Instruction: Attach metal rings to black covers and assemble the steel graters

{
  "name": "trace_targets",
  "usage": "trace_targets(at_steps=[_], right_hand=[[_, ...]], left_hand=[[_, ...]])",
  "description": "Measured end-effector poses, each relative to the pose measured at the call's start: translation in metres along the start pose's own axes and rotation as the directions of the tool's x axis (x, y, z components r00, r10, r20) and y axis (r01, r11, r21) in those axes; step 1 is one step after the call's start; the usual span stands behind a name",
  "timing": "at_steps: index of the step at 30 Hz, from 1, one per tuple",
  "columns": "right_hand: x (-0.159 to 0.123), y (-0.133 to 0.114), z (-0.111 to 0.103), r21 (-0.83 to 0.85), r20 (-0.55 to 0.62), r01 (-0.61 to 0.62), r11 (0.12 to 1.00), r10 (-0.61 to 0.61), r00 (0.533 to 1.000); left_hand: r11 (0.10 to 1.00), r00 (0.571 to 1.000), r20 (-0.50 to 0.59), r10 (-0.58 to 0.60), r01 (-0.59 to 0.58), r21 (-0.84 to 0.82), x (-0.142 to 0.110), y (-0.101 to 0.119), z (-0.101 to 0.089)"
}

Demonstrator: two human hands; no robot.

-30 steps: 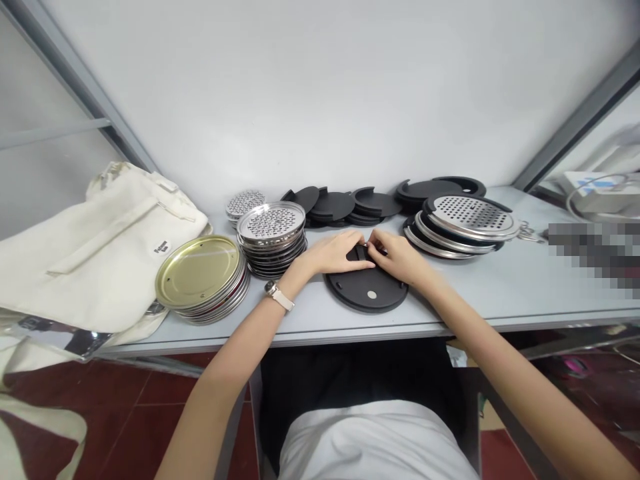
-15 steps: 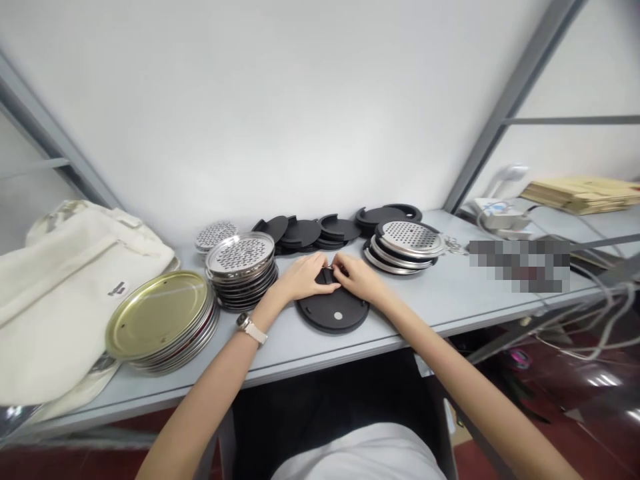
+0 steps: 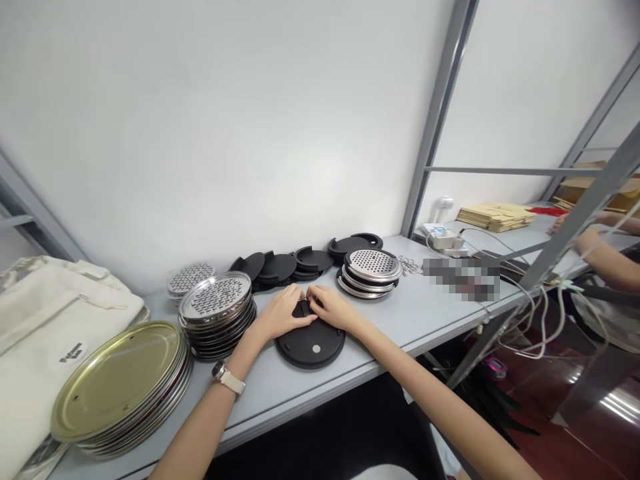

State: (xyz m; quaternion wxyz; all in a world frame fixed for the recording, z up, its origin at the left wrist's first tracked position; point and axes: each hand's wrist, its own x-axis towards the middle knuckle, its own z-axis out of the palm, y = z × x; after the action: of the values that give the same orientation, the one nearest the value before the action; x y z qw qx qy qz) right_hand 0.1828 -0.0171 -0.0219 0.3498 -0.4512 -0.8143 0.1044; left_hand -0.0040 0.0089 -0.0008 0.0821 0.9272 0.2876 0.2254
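Observation:
A black round disc [image 3: 313, 345] with a pale round spot lies on the table under both my hands. My left hand [image 3: 284, 313] is closed at the disc's far edge, its thumb stretched over the top by a raised block. Close beside it, my right hand [image 3: 330, 308] pinches at the same edge. Between the fingertips shows a small shiny metal piece, mostly hidden, so its kind is unclear. Left of the hands rises a stack of black discs topped by a perforated metal plate [image 3: 215, 297]. To the right is a second stack with a perforated metal plate [image 3: 373, 264].
Gold-coloured round trays [image 3: 120, 380] are stacked at the left by a white cloth bag [image 3: 30, 360]. Several black notched discs [image 3: 277, 267] line the wall. Small metal bits [image 3: 410, 265], a white device [image 3: 443, 237] and cables lie right. Another person's arm [image 3: 607, 257] shows far right.
The view has swung to the right, bringing another person's arm into sight. Both my hands stay at the far edge of the black disc, in nearly the same grip.

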Motion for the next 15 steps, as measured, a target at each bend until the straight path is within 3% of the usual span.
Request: trace_targets(at_steps=[15], right_hand=[[0.0012,-0.0004,0.001,0.027,-0.024,0.043,0.999,-0.042,0.999]], left_hand=[[0.999,0.999,0.008,-0.043,0.043,-0.008,0.0002,0.0038,-0.0034]])
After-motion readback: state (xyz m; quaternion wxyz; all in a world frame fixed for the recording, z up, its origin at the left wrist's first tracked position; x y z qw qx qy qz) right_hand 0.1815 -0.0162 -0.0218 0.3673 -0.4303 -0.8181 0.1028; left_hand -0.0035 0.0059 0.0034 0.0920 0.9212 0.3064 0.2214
